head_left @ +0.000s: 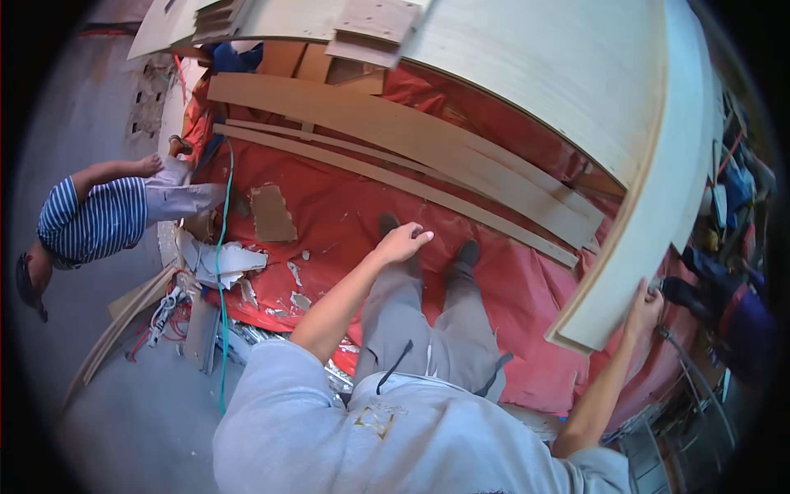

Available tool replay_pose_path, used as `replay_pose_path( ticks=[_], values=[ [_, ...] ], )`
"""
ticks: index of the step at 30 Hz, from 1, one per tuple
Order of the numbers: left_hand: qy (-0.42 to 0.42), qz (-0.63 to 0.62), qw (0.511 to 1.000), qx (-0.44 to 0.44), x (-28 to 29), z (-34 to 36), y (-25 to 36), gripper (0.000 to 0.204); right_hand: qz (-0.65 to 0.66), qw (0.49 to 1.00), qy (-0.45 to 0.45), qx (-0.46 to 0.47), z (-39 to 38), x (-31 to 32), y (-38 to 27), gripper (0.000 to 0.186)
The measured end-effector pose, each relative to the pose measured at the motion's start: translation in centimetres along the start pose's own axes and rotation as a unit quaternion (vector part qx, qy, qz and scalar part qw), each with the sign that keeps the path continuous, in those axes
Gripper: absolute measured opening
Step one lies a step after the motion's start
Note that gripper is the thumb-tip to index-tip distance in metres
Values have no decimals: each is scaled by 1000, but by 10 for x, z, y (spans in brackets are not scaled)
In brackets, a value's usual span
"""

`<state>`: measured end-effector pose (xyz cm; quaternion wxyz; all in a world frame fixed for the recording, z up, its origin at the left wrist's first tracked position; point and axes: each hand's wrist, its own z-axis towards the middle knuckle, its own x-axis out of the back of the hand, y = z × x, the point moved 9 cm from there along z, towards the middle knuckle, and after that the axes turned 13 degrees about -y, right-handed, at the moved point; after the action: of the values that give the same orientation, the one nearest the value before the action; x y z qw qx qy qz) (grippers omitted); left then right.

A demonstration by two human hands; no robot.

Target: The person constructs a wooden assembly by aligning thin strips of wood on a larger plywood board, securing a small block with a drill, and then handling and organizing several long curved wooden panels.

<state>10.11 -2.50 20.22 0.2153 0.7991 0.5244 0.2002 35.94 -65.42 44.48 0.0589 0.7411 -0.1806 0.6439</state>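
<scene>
My left hand (403,244) hangs over my legs above the red tarp (329,206), its fingers loosely curled and apart, holding nothing. My right hand (646,306) is closed beside the edge of a long pale wooden board (625,255) at the right; what its fingers grip is too small to make out. The board lies along the end of a large pale sheet (543,66). Ahead of my feet, long narrow planks (395,144) and thinner strips lie over the tarp.
Another person (99,214) in a striped shirt is at the left. A green cable (224,239), broken board pieces (214,259) and bundled strips (115,337) lie at the left. Small wooden boards (370,33) sit on the sheet. Dark clutter (732,313) fills the right side.
</scene>
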Motion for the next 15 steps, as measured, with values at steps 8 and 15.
replay_pose_path(
  ticks=[8,15],
  values=[
    [59,-153,986,12,-3,91,-91,47,209,915,-150,312,-189,-124,-313,17],
    [99,-266,959,-24,-18,179,-163,43,21,799,-500,333,-157,-602,-481,78]
  ],
)
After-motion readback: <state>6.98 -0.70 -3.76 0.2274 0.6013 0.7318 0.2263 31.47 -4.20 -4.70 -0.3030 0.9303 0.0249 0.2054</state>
